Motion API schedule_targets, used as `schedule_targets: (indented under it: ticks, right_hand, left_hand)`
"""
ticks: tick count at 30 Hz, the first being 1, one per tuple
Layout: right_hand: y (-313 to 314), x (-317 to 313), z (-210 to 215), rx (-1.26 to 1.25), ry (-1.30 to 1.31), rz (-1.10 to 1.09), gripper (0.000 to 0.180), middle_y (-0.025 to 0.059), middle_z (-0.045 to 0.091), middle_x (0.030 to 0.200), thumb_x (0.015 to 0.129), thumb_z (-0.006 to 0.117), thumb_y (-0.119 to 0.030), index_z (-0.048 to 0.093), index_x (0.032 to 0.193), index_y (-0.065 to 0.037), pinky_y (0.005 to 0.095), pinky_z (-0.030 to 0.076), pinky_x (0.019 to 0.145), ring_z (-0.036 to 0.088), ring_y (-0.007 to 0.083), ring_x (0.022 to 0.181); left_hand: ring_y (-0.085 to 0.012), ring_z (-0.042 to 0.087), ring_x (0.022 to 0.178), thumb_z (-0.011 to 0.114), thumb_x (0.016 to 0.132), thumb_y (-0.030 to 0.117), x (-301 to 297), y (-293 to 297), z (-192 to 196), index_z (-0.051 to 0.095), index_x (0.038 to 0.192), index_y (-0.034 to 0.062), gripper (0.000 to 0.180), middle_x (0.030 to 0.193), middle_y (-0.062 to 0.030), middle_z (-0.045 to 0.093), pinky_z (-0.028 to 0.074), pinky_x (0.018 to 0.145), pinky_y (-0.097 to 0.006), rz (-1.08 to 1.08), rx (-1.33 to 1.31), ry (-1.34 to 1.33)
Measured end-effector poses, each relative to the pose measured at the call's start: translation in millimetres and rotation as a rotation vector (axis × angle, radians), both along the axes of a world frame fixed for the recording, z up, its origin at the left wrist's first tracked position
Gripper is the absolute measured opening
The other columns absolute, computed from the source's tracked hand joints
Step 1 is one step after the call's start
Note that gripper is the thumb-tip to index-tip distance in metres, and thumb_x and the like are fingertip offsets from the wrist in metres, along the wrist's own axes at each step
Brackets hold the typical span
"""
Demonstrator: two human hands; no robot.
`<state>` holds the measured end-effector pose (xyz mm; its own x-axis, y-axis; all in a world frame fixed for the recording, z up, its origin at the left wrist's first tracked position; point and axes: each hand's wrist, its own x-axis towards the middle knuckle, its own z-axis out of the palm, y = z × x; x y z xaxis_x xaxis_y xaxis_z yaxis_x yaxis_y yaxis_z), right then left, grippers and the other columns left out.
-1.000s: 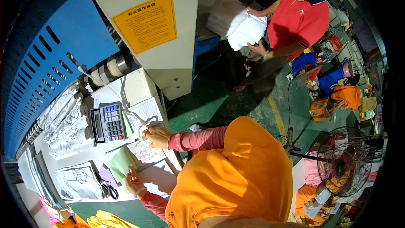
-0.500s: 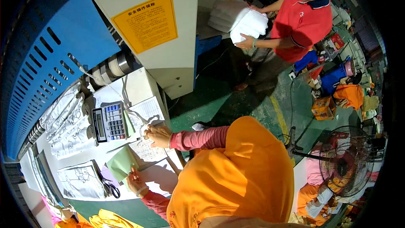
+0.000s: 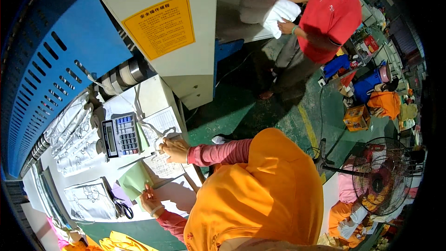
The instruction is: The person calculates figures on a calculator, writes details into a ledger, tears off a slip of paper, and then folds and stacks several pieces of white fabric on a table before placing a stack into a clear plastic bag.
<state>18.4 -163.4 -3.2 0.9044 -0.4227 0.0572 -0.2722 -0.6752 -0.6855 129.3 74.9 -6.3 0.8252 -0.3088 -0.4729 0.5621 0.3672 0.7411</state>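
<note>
My left hand, with a pale bracelet at the wrist, grips the edge of a green paper sheet folded up over the white table. Farther up the table, my right hand rests on a handwritten sheet with its fingers pinched together. Whatever is between them is too small to make out. A calculator lies to the left of my right hand, close to a ruled form. Black-handled scissors lie beside a folded white cloth with line drawings, left of my left hand.
A blue slotted machine cover and a pale cabinet with a yellow notice stand beyond the table. A co-worker in a red shirt handles white folded cloth. A black fan stands at right, near cloth heaps.
The co-worker has shifted the white cloth and changed hand positions on it, leaning slightly left. My two hands stay where they were.
</note>
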Motion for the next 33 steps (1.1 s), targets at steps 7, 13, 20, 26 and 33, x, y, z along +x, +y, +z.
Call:
schedule_targets:
  ticks: [7,13,20,26,33]
  right_hand:
    - [1.4,3.0,-7.2,0.003,-0.009,0.004,0.054,0.0197,0.044,0.106,0.060,0.072,-0.016,0.043,0.103,-0.001,0.0378,0.047,0.071,0.053,0.0325,0.092]
    - [1.1,0.1,-3.3,0.020,0.004,-0.001,0.055,0.0197,0.044,0.105,0.060,0.072,-0.017,0.043,0.103,-0.001,0.0382,0.046,0.071,0.053,0.0319,0.092]
    - [-4.0,-4.8,9.6,0.072,0.053,0.015,0.060,0.0197,0.042,0.111,0.059,0.070,-0.015,0.041,0.110,-0.001,0.0390,0.046,0.075,0.052,0.0335,0.094]
    - [3.0,2.1,13.1,0.032,-0.020,0.002,0.033,0.0085,0.052,0.096,0.058,0.067,-0.020,0.057,0.088,-0.009,0.0378,0.043,0.075,0.053,0.0268,0.088]
    - [-3.9,-2.8,21.5,-0.087,0.022,0.001,0.048,0.0118,0.052,0.095,0.060,0.074,-0.028,0.050,0.097,-0.008,0.0400,0.045,0.066,0.055,0.0308,0.083]
  left_hand:
    - [-0.0266,0.058,0.094,0.050,0.084,0.011,1.4,3.0,-4.2,0.050,0.072,0.0007,0.016,0.090,-0.0196,0.060,0.052,0.074,-0.030,-0.012,0.023,-0.023]
    - [-0.0261,0.058,0.094,0.048,0.085,0.014,1.1,3.8,-7.0,0.051,0.074,-0.0007,0.019,0.089,-0.0190,0.060,0.052,0.074,-0.029,-0.016,0.005,-0.003]
    - [-0.0256,0.058,0.092,0.049,0.084,0.014,-2.6,-2.8,0.0,0.051,0.075,-0.0009,0.018,0.087,-0.0171,0.059,0.051,0.075,-0.031,-0.029,0.027,-0.019]
    - [-0.0315,0.049,0.107,0.040,0.088,0.025,-7.8,2.4,1.5,0.051,0.085,0.0004,0.027,0.095,-0.0139,0.055,0.043,0.085,-0.037,0.034,0.126,-0.013]
    - [-0.0315,0.060,0.086,0.045,0.082,0.001,-9.8,-21.3,27.1,0.044,0.078,0.0009,0.005,0.072,-0.0108,0.051,0.052,0.066,-0.034,0.134,0.021,0.038]
